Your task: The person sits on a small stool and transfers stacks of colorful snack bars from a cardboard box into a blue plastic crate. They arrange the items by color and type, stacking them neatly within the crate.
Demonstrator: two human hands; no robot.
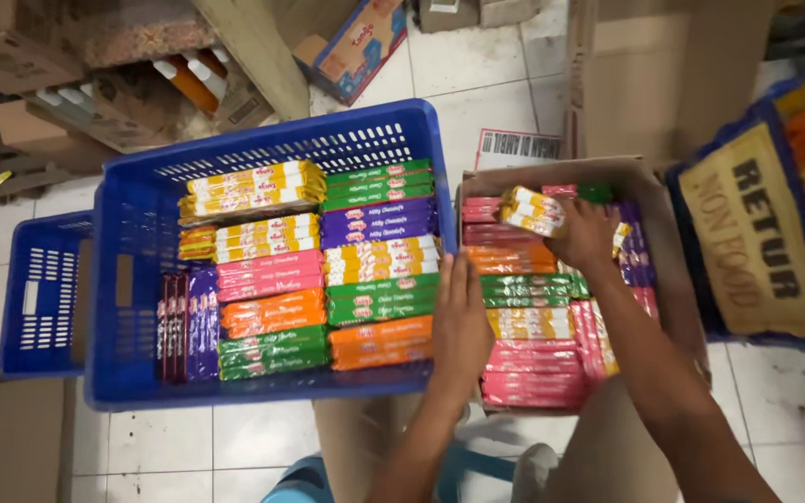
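Two bare hands sorting flat snack packets between a blue crate and a cardboard box.

The right hand (pixel 585 233) is curled shut around a yellow-and-white bundle of wafer packets (pixel 533 210), held just above the open brown cardboard box (pixel 552 172), which is packed with pink, orange, green and yellow packets. The left hand (pixel 459 321) lies flat and open, fingers straight, holding nothing, resting against the near right wall of the large blue plastic crate (pixel 272 140). That crate holds tidy rows of packets in yellow, purple, pink, orange and green. A second, smaller blue crate (pixel 44 298) stands to its left on the white tiled floor (pixel 477 84).
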